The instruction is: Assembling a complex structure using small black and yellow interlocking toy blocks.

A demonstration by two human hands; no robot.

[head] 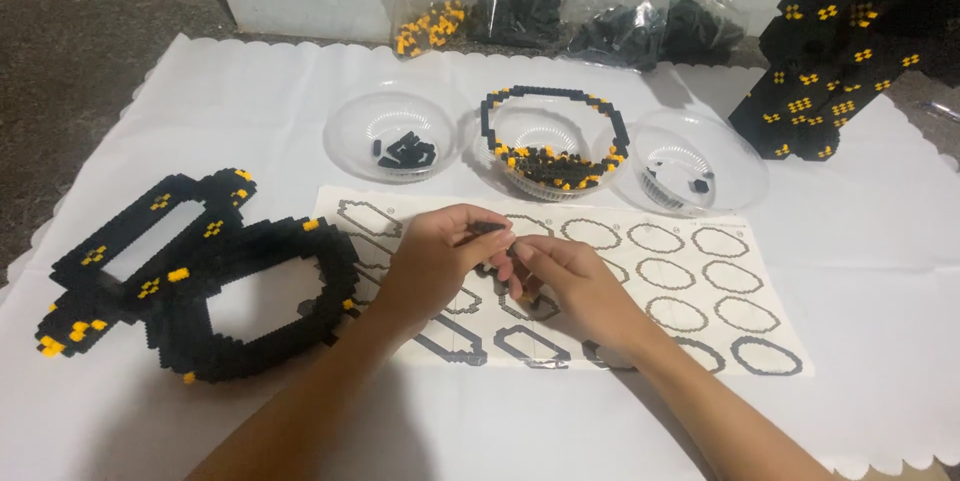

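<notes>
Now pinching small black brick piece [490, 229] between fingers of my left hand [435, 261] and right hand [565, 276], mid-frame, above printed pattern sheet [720, 286] lying on desk.

A white cloth with scalloped edges [850, 341] is spread over a dark speckled floor [70, 61]. Three clear plastic bowls are lined up near the middle: the left bowl [395, 131] is loaded with a few black bricks, the middle bowl [550, 146] is filled with mixed black and yellow bits and ringed by a black brick loop [487, 113], and the right bowl [690, 171] is nearly bare. Stacked black frames with yellow studs [200, 271] are laid at the left. A big black-and-yellow built block [850, 41] is parked top right, and clear bags of bricks [560, 11] are propped against the wall.
</notes>
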